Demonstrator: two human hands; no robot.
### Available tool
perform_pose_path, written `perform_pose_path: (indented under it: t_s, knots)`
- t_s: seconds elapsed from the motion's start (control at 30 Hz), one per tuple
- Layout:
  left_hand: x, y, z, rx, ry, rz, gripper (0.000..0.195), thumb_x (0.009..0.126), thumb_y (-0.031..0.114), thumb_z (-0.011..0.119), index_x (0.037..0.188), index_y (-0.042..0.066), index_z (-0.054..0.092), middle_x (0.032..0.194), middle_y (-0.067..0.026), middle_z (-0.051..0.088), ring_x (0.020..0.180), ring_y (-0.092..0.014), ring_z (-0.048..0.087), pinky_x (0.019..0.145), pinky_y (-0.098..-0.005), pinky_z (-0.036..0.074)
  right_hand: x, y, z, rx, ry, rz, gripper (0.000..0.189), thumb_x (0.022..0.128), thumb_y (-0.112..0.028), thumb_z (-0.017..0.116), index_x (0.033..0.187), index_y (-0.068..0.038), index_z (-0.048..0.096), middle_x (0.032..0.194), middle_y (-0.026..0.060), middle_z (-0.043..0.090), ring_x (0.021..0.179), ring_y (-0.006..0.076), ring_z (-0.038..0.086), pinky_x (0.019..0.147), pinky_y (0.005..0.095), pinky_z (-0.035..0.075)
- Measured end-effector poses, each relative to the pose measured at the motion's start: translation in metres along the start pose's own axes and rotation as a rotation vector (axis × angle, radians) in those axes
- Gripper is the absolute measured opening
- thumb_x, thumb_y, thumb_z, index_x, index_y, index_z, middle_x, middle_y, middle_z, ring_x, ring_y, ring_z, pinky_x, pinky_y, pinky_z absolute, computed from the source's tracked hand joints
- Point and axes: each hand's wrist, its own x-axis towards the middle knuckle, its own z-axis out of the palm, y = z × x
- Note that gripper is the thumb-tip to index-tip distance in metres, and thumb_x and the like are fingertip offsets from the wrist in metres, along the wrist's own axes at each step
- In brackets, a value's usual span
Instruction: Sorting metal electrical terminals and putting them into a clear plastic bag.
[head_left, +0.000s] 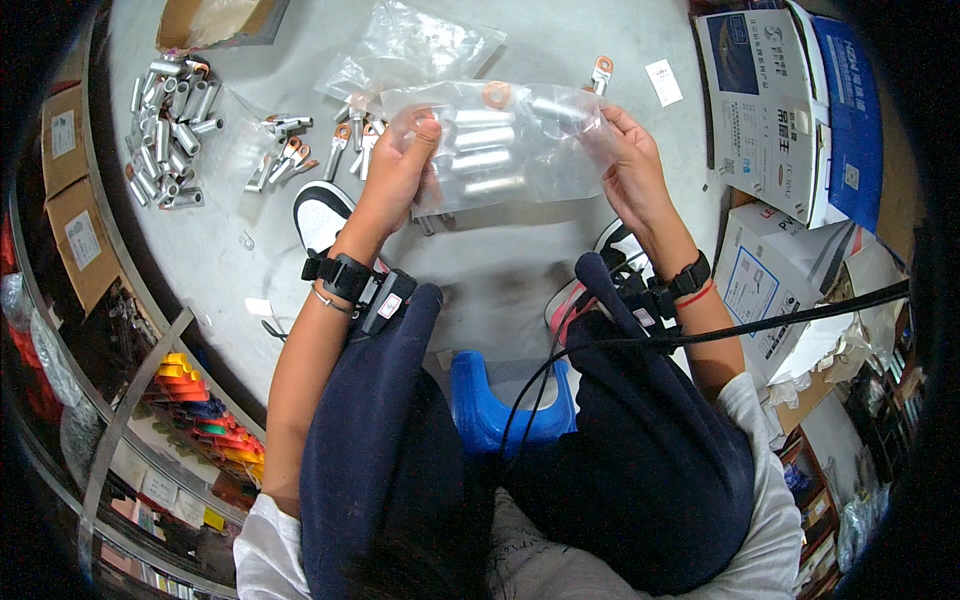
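A clear plastic bag (551, 169) holding several copper-aluminium cable lugs (484, 139) is stretched between my two hands above the floor. My left hand (405, 161) grips its left end, thumb on top over a copper palm. The bag's right end is held by my right hand (634, 165), its fingers partly hidden by the plastic. Beyond the bag lies another clear plastic bag (420, 45). Loose lugs (285, 161) with copper ends lie on the floor left of my left hand, and a larger heap of lugs (169, 135) is farther left. One lug (601, 73) lies beyond my right hand.
An open cardboard box (217, 26) stands at the far left. Printed cartons (765, 112) are stacked at the right. A shelf with coloured sleeves (202, 412) runs along the left. A blue plastic stool (480, 420) is under me; a black cable (720, 330) crosses my right forearm. A white label (664, 82) lies on the floor.
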Motion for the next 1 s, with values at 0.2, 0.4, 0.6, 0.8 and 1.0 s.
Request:
perform_pose_path:
  t_s: [0.2,0.4,0.6,0.8,1.0]
  knots:
    - [-0.002,0.003,-0.004,0.107,-0.022,-0.022,0.038,0.088,0.036,0.058,0.112,0.007,0.053,0.08,0.0026,0.054,0.06,-0.003,0.046,0.049,-0.0178,0.037,0.0,0.005,0.007,0.097,0.017,0.072,0.025,0.086,-0.006,0.058,0.109,0.001,0.053,0.103,0.0089,0.06,0.094,0.0145,0.059,0.084,0.0249,0.05]
    - [0.003,-0.004,-0.006,0.045,-0.02,-0.036,0.034,0.089,0.033,0.057,0.108,0.005,0.055,0.083,0.0025,0.054,0.068,-0.004,0.046,0.059,-0.0191,0.039,0.003,0.009,0.015,0.153,0.012,0.129,0.026,0.086,-0.006,0.057,0.11,0.003,0.054,0.105,0.0095,0.059,0.095,0.0162,0.059,0.086,0.0266,0.05]
    - [0.003,-0.004,-0.004,-0.064,-0.022,-0.147,0.035,0.089,0.032,0.056,0.109,0.003,0.057,0.087,0.0005,0.055,0.074,-0.007,0.047,0.067,-0.0199,0.04,0.007,0.018,0.02,0.167,0.045,0.218,0.022,0.087,-0.005,0.055,0.107,0.005,0.053,0.105,0.0099,0.057,0.097,0.0188,0.058,0.09,0.0272,0.05]
    - [0.006,-0.013,-0.006,0.07,0.009,-0.121,0.034,0.089,0.027,0.055,0.113,0.002,0.054,0.099,-0.0049,0.057,0.086,-0.011,0.054,0.074,-0.025,0.045,0.012,0.033,0.022,0.215,-0.008,0.254,0.026,0.088,-0.003,0.051,0.113,0.006,0.05,0.111,0.013,0.055,0.102,0.0199,0.057,0.093,0.026,0.048]
    - [0.01,-0.019,-0.02,-0.106,-0.028,-0.154,0.033,0.087,0.024,0.058,0.115,0.006,0.054,0.096,-0.0036,0.058,0.082,-0.008,0.053,0.07,-0.0228,0.046,0.007,0.013,0.023,0.02,-0.208,0.277,0.037,0.091,-0.003,0.041,0.127,0.005,0.041,0.126,0.0133,0.048,0.115,0.0199,0.05,0.1,0.0267,0.04]
